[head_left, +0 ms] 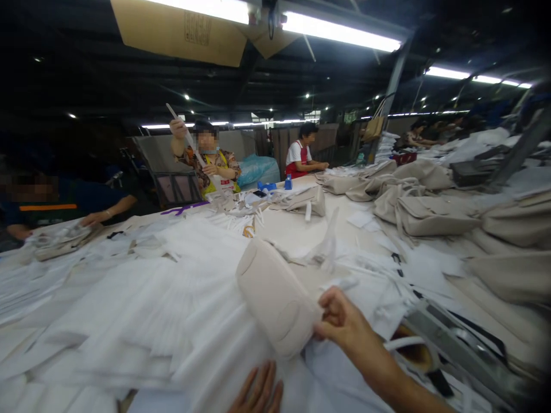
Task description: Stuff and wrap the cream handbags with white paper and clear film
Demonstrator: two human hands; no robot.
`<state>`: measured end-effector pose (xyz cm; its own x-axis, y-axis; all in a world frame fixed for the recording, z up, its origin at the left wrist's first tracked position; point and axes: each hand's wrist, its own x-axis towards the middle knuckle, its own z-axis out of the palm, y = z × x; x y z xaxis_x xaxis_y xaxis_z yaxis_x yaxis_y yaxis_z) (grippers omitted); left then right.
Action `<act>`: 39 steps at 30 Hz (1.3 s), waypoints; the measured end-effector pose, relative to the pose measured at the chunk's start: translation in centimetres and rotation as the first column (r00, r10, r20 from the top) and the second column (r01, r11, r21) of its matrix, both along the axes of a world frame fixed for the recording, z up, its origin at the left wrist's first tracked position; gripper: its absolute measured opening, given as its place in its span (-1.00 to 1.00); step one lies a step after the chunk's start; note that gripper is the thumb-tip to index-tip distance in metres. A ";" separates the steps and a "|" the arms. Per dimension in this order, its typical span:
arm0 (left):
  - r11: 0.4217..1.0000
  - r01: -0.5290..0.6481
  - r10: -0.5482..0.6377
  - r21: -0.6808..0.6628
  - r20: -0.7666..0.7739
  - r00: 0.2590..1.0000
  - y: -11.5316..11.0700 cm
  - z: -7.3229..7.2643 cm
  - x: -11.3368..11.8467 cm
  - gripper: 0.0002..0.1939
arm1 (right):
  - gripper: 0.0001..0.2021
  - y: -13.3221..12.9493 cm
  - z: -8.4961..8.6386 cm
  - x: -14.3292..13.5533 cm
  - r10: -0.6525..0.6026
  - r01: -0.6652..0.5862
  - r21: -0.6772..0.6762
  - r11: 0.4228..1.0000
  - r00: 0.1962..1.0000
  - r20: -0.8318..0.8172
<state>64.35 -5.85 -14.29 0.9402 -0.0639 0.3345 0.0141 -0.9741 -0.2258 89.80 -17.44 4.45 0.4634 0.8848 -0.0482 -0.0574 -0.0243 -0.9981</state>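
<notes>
A beige handbag (275, 298) stands tilted on the white sheets, its flat side with curved seam lines facing me. My right hand (344, 321) pinches the bag's right edge between thumb and fingers. At the bottom of the view, my left hand (259, 391) rests with its fingers stretched out on the white foam-like sheets (172, 310), just below the bag. Nothing shows in that hand. Clear plastic and pale straps lie behind the bag.
Several beige bags (434, 215) are piled at the right. A grey metal sewing-machine-like device (456, 338) stands at the lower right. Across the table, a person in a patterned top (224, 163) raises a pale strap (187, 135). More people sit at left and behind.
</notes>
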 end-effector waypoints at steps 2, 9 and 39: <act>1.000 -0.012 0.010 -0.019 -0.087 0.996 -0.1 -0.1 -0.2 -0.35 | -0.76 -0.9 0.2 2.0 0.346 -0.323 -0.273 0.906 0.937 0.039; 0.988 -0.069 0.029 -0.137 -0.272 0.962 -1.2 0.9 -0.5 -0.24 | -0.42 3.6 -3.8 19.5 0.254 0.620 -0.432 0.655 0.358 0.899; 0.950 -0.098 0.030 -0.297 -0.226 0.974 -2.0 1.5 -1.8 -0.30 | -0.69 9.2 -6.5 12.3 0.425 0.639 -0.637 0.430 0.479 0.768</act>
